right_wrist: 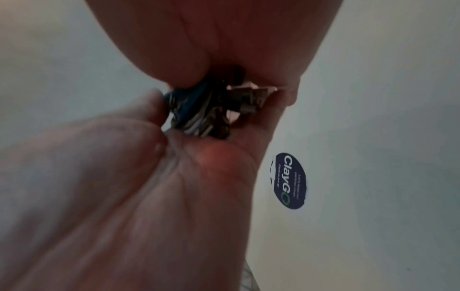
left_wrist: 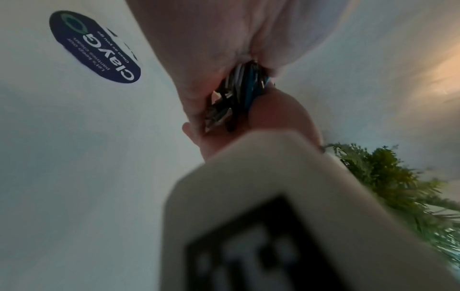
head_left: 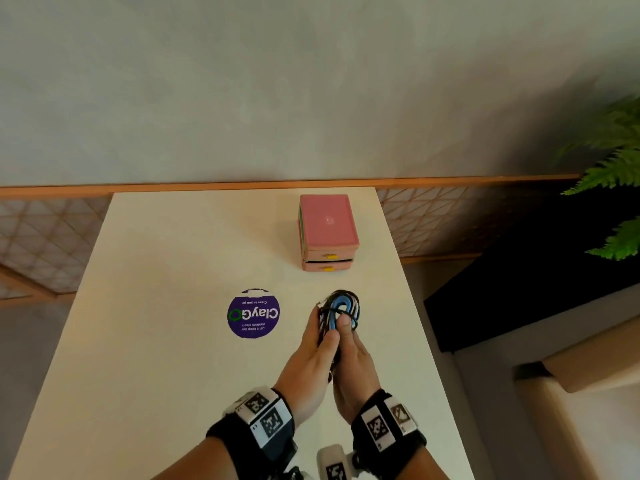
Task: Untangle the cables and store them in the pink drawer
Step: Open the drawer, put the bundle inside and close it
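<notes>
A bundle of looped cables (head_left: pixel 341 308), blue, black and white, is clasped between both hands above the white table (head_left: pixel 173 341). My left hand (head_left: pixel 317 344) grips it from the left, thumb across the strands. My right hand (head_left: pixel 348 337) grips it from the right, thumb on the blue loop. In the left wrist view the cable bundle (left_wrist: pixel 239 92) is squeezed between the palms. In the right wrist view the cable bundle (right_wrist: pixel 199 110) shows metal plug ends. The pink drawer unit (head_left: pixel 327 232) stands beyond the hands with both its drawers closed.
A round purple sticker (head_left: pixel 253 313) lies on the table left of the hands. A green fern (head_left: pixel 613 174) hangs over a dark surface at the right. The table's right edge runs close beside my right wrist.
</notes>
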Demonstrator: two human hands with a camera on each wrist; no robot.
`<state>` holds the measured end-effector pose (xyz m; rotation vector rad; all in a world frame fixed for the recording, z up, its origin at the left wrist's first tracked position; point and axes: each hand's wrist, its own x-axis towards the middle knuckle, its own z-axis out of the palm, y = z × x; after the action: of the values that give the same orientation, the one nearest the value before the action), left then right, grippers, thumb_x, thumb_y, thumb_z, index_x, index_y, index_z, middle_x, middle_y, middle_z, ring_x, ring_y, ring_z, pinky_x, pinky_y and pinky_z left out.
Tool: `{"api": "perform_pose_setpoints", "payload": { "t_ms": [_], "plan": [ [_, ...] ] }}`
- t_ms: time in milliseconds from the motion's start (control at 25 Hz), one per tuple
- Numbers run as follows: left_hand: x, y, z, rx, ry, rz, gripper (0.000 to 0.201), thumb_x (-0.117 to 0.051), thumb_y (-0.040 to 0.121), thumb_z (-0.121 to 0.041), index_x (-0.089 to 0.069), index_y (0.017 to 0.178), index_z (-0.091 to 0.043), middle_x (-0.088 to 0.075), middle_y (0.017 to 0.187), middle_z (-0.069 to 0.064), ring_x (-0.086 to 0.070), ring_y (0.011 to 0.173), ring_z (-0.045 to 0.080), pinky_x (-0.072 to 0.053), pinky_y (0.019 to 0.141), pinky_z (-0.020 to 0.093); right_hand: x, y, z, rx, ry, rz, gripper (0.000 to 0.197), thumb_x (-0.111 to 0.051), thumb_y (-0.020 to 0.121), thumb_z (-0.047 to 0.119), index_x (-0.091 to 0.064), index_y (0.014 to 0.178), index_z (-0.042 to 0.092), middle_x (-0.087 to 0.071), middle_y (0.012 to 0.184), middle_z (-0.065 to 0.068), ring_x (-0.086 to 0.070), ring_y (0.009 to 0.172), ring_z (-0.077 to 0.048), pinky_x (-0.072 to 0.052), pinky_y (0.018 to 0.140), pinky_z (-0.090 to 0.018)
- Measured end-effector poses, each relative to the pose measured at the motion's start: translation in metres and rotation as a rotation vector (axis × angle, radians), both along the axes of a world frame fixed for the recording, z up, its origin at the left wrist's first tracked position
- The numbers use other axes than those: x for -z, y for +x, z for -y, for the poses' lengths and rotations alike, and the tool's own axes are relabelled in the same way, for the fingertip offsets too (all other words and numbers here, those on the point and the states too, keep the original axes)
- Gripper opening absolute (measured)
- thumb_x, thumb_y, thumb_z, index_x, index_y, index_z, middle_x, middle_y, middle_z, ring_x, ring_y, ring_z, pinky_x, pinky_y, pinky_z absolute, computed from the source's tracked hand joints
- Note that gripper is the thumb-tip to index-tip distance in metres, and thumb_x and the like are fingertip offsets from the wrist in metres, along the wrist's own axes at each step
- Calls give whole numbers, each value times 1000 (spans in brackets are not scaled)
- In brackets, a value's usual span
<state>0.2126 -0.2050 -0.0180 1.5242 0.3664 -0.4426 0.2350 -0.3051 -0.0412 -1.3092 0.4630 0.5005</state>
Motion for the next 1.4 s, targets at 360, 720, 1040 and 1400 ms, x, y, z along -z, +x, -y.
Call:
{"api": "perform_pose_setpoints", "payload": {
  "t_ms": [360, 720, 1040, 1400],
  "plan": [
    [33, 43, -8, -254, 21, -71, 28, -50, 109, -28, -57, 136, -30, -71, 106, 0, -66, 71, 7, -48, 57, 15, 30, 87, 7, -95, 179, -143, 81, -17, 102, 71, -66, 133, 14, -76, 123, -12, -70, 119, -32, -49, 108, -50],
    [39, 44, -36, -371, 7, -191, 18, -53, 107, -24, -66, 119, -21, -72, 96, 7, -62, 69, 15, -46, 55, 23, 104, 200, -26, -1, -336, -225, 28, -45, 105, 27, -61, 91, 10, -73, 96, -9, -67, 56, -16, -44, 50, -25],
    [47, 84, -51, -160, 311, -188, 27, -54, 101, -28, -62, 82, -9, -65, 73, 4, -57, 57, 14, -42, 55, 28, 109, 175, -10, 116, -206, -261, 17, -65, 93, 29, -72, 95, 13, -79, 88, -1, -65, 59, -16, -36, 47, -26],
    [64, 166, -22, -123, 314, -292, 26, -55, 98, -23, -67, 87, -3, -65, 68, 9, -51, 33, 11, -37, 38, 19, 116, 115, -5, 247, 77, -348, 17, -61, 97, 18, -69, 107, 7, -80, 89, -7, -74, 59, -16, -32, 52, -28]
  ]
}}
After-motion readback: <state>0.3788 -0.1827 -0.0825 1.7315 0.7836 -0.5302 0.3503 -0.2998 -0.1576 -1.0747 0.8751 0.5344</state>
